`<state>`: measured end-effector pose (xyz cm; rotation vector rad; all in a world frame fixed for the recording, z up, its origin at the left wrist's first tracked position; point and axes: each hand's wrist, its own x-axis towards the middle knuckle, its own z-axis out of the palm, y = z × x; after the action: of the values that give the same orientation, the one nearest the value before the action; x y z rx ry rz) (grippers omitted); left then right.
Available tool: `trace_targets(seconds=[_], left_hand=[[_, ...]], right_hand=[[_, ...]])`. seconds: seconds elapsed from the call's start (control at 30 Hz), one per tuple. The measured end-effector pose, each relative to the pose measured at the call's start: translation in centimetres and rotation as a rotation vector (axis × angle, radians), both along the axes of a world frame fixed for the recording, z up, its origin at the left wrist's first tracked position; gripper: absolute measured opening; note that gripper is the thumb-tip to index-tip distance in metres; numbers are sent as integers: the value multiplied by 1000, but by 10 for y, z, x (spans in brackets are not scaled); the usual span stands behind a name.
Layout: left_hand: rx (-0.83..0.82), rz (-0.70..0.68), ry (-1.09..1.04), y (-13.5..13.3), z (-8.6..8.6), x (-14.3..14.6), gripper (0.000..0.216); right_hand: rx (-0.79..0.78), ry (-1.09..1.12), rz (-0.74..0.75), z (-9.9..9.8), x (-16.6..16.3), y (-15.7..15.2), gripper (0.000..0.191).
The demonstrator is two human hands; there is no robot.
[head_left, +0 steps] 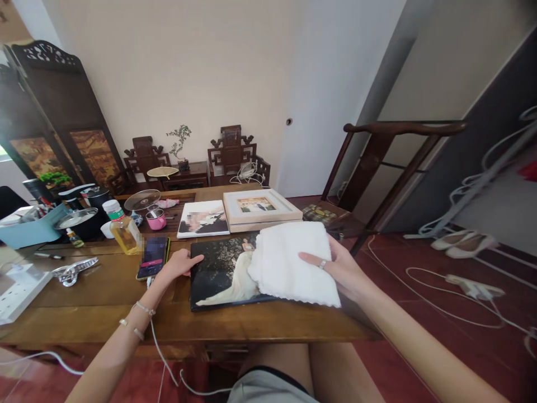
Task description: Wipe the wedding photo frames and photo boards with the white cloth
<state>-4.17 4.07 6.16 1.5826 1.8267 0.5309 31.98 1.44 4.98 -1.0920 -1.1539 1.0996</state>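
A dark wedding photo panel (pixel 222 268), showing a figure in a long white gown, lies flat at the front of the wooden table. Its left edge is held by my left hand (pixel 184 264), the thumb resting on top and the other fingers curled at the side. Over the right part of the panel spreads a folded white cloth (pixel 293 263) with a scalloped edge. My right hand (pixel 338 263) grips that cloth at its right side, thumb on top and fingers hidden beneath. How far the panel reaches under the cloth is hidden.
Behind the panel lie a smaller photo panel (pixel 204 218) and a pale framed picture (pixel 268 208). To the left are a phone (pixel 154 257) on a cable, an oil bottle (pixel 122 226), a pink cup (pixel 156 220) and a power strip (pixel 20 291). A wooden chair (pixel 373 162) stands right.
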Motion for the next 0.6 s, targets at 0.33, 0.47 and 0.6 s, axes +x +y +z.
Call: trace_targets(seconds=[0.33,0.47,0.6], left_hand=[[255,15,376,-3,15,23,26],[504,-213,-4,-16,20,63,23],[368,-274,-377,-20,15,104,31]], right_hand=[[115,-62,-45,20,-20,-9,67],[187,0,-24,25,-35,-9,66],[235,13,4,32,-48,-11,62]])
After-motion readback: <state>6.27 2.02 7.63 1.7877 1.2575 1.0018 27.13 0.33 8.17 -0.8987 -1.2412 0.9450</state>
